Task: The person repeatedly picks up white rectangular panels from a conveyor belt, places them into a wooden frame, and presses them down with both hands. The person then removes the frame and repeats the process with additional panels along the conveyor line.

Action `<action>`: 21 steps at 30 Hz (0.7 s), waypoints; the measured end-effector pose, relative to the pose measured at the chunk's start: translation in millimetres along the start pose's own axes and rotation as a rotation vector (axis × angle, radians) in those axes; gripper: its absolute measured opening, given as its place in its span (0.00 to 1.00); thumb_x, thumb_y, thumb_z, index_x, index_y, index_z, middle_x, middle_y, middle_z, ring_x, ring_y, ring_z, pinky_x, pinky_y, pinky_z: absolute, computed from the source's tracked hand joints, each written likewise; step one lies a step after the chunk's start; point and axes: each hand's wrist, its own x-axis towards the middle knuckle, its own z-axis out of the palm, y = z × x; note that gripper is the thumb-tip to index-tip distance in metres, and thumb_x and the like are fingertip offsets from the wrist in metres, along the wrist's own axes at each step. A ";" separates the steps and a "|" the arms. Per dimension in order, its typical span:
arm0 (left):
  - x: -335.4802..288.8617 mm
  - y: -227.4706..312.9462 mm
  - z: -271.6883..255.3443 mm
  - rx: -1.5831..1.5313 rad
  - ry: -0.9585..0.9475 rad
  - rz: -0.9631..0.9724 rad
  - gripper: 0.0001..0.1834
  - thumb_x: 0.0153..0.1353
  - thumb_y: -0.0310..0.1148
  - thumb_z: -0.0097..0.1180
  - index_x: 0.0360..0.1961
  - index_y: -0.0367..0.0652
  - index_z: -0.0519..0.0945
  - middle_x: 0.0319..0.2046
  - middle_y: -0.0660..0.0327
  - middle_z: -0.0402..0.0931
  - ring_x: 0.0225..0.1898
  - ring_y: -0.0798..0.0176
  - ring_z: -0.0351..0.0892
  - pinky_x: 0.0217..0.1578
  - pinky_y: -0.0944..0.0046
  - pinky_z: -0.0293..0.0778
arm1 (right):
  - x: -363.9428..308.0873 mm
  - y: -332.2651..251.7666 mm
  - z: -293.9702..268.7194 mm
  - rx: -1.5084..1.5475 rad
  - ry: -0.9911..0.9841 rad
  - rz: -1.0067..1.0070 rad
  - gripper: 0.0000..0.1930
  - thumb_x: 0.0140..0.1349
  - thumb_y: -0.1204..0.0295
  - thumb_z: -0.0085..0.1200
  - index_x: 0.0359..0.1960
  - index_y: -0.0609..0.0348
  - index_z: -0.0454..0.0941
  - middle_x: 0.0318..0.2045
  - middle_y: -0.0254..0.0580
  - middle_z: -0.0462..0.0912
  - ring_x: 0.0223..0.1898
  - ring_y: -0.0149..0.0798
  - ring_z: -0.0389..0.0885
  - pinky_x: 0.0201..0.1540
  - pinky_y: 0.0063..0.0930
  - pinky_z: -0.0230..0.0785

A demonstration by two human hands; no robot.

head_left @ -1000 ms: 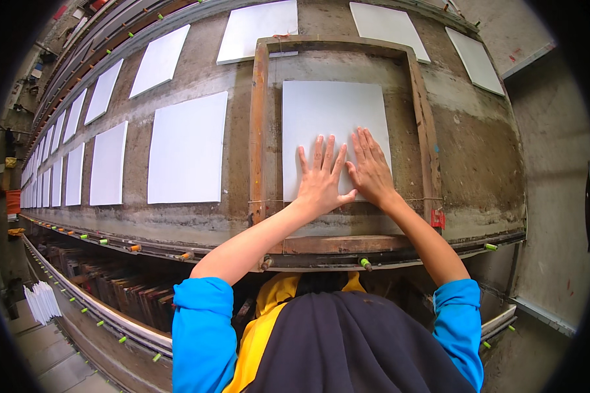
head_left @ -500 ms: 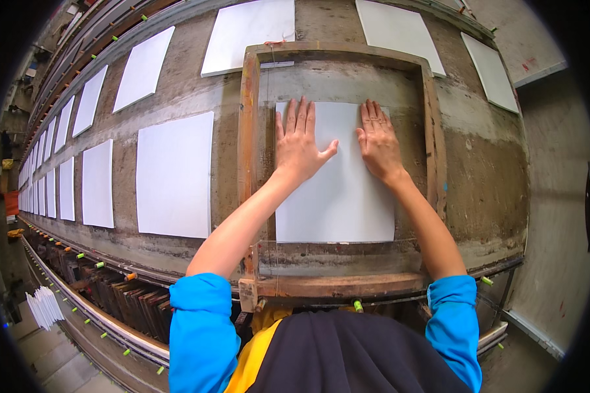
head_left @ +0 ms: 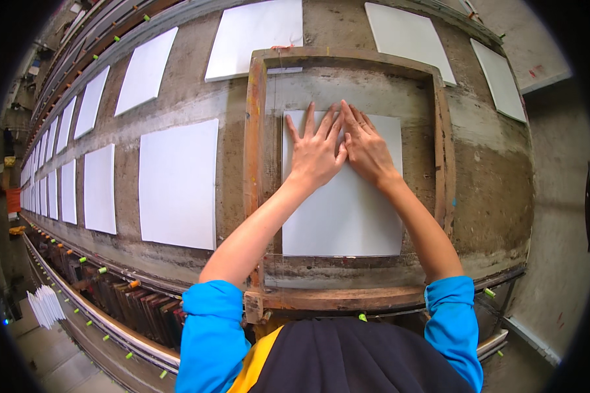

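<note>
A white rectangular sheet (head_left: 343, 226) lies flat on the stained table, inside a worn wooden frame (head_left: 254, 141). On the sheet's far half rests my left hand (head_left: 316, 145), palm down with its fingers spread. My right hand (head_left: 366, 145) lies flat beside it, fingers stretched out and angled to the left. The two hands meet near the middle of the sheet, their fingertips close to its far edge. Neither hand grips anything.
More white sheets (head_left: 178, 183) lie in two rows along the long table (head_left: 491, 190). Under its near edge dark, thin-edged items (head_left: 147, 304) stand in a rack. A stack of white pieces (head_left: 45, 306) is at lower left. A grey wall (head_left: 557, 196) borders the right.
My right hand has slid left across the sheet to meet my left hand, which has shifted slightly right. The whole view has moved a little; the sheet remains within the frame.
</note>
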 end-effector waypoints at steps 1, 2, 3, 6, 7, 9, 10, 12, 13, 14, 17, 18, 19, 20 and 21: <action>0.9 -3.0 4.2 -0.047 0.061 -0.046 0.36 0.58 0.45 0.44 0.64 0.42 0.50 0.65 0.60 0.46 0.67 0.49 0.33 0.60 0.35 0.29 | 0.0 0.8 -0.1 -0.009 0.009 0.011 0.31 0.58 0.76 0.41 0.64 0.60 0.46 0.55 0.49 0.67 0.58 0.47 0.63 0.61 0.36 0.56; -0.1 -8.3 11.9 -0.100 0.118 -0.101 0.37 0.58 0.47 0.44 0.64 0.39 0.50 0.65 0.57 0.45 0.67 0.49 0.33 0.61 0.38 0.29 | -1.0 0.1 -1.0 -0.022 -0.006 0.090 0.31 0.59 0.75 0.40 0.64 0.61 0.44 0.55 0.49 0.67 0.58 0.47 0.64 0.61 0.35 0.56; -1.4 -13.5 19.9 -0.152 0.176 -0.156 0.38 0.59 0.48 0.43 0.63 0.36 0.49 0.65 0.55 0.45 0.67 0.49 0.33 0.62 0.41 0.30 | -2.5 -1.9 -2.4 -0.035 -0.021 0.168 0.32 0.60 0.74 0.40 0.64 0.61 0.41 0.55 0.48 0.68 0.58 0.46 0.64 0.61 0.34 0.57; 2.9 -13.2 19.1 0.008 0.206 -0.309 0.44 0.58 0.54 0.42 0.60 0.24 0.47 0.63 0.40 0.42 0.67 0.46 0.35 0.63 0.47 0.30 | -6.8 8.2 -6.6 -0.014 0.079 0.340 0.33 0.62 0.73 0.37 0.64 0.62 0.32 0.54 0.48 0.68 0.57 0.47 0.65 0.61 0.33 0.56; 0.5 -13.5 19.3 0.015 0.212 -0.354 0.46 0.57 0.55 0.43 0.60 0.22 0.47 0.63 0.38 0.41 0.66 0.45 0.35 0.63 0.46 0.30 | -10.0 8.6 -6.2 0.011 0.126 0.388 0.34 0.63 0.72 0.36 0.64 0.63 0.29 0.54 0.48 0.69 0.57 0.47 0.65 0.62 0.33 0.55; 1.4 -17.9 19.4 0.025 0.203 -0.330 0.47 0.57 0.56 0.42 0.59 0.20 0.47 0.62 0.36 0.42 0.66 0.45 0.36 0.63 0.47 0.31 | -6.7 9.2 -4.0 -0.058 0.129 0.377 0.35 0.63 0.72 0.36 0.62 0.65 0.24 0.52 0.53 0.69 0.56 0.48 0.66 0.63 0.34 0.52; 3.5 -18.4 18.5 0.027 0.203 -0.316 0.48 0.57 0.57 0.41 0.59 0.19 0.47 0.62 0.35 0.42 0.66 0.44 0.36 0.63 0.48 0.31 | -4.4 11.4 -2.5 -0.074 0.152 0.391 0.35 0.63 0.72 0.36 0.62 0.65 0.24 0.52 0.54 0.70 0.56 0.48 0.66 0.63 0.34 0.52; 1.9 -19.1 17.1 0.031 0.180 -0.309 0.48 0.57 0.58 0.41 0.59 0.19 0.47 0.62 0.35 0.42 0.66 0.45 0.35 0.64 0.49 0.32 | -3.0 13.7 0.3 -0.094 0.179 0.414 0.35 0.63 0.71 0.37 0.62 0.66 0.25 0.52 0.56 0.70 0.56 0.48 0.66 0.63 0.34 0.51; 0.0 -18.4 16.0 0.030 0.172 -0.307 0.49 0.56 0.59 0.41 0.59 0.19 0.47 0.62 0.35 0.42 0.66 0.45 0.35 0.64 0.49 0.32 | -4.0 12.7 0.1 -0.102 0.183 0.419 0.35 0.64 0.71 0.37 0.62 0.66 0.26 0.52 0.57 0.69 0.55 0.49 0.66 0.63 0.34 0.52; -0.3 -18.5 16.6 0.021 0.182 -0.309 0.49 0.57 0.59 0.41 0.59 0.19 0.47 0.62 0.35 0.42 0.66 0.45 0.35 0.64 0.49 0.32 | -4.7 12.1 0.2 -0.110 0.187 0.424 0.35 0.64 0.70 0.37 0.63 0.66 0.26 0.52 0.58 0.69 0.55 0.49 0.67 0.63 0.34 0.52; 0.8 -21.1 21.3 0.018 0.215 -0.302 0.48 0.58 0.59 0.39 0.59 0.20 0.47 0.62 0.35 0.42 0.67 0.46 0.34 0.64 0.50 0.31 | 0.4 14.0 2.1 -0.177 0.225 0.554 0.35 0.64 0.66 0.38 0.63 0.66 0.30 0.56 0.57 0.64 0.56 0.50 0.65 0.62 0.34 0.54; 0.1 -24.1 22.3 0.034 0.226 -0.295 0.48 0.58 0.59 0.38 0.59 0.20 0.46 0.62 0.35 0.42 0.67 0.47 0.33 0.64 0.50 0.31 | -2.1 9.8 0.0 -0.113 0.186 0.614 0.35 0.64 0.64 0.38 0.63 0.67 0.30 0.57 0.57 0.61 0.57 0.50 0.64 0.62 0.34 0.55; -0.2 -23.1 22.1 0.047 0.240 -0.274 0.47 0.59 0.59 0.37 0.59 0.20 0.46 0.62 0.35 0.41 0.67 0.47 0.33 0.64 0.50 0.31 | -2.0 7.0 -9.0 -0.055 0.158 0.681 0.36 0.64 0.62 0.38 0.63 0.67 0.31 0.59 0.56 0.59 0.58 0.51 0.62 0.61 0.34 0.56; -8.1 -23.5 21.2 0.041 0.219 -0.257 0.47 0.59 0.59 0.37 0.60 0.21 0.45 0.62 0.35 0.40 0.67 0.47 0.32 0.64 0.50 0.30 | -4.8 5.2 -16.5 0.004 0.131 0.747 0.36 0.64 0.61 0.38 0.63 0.67 0.32 0.60 0.56 0.56 0.60 0.51 0.60 0.61 0.34 0.57; -18.1 -26.3 19.1 0.036 0.200 -0.241 0.47 0.59 0.59 0.36 0.60 0.21 0.45 0.63 0.36 0.39 0.67 0.46 0.31 0.64 0.50 0.30 | -13.9 8.3 -15.2 -0.039 0.165 0.681 0.36 0.64 0.59 0.37 0.63 0.66 0.32 0.61 0.56 0.55 0.61 0.50 0.57 0.62 0.34 0.55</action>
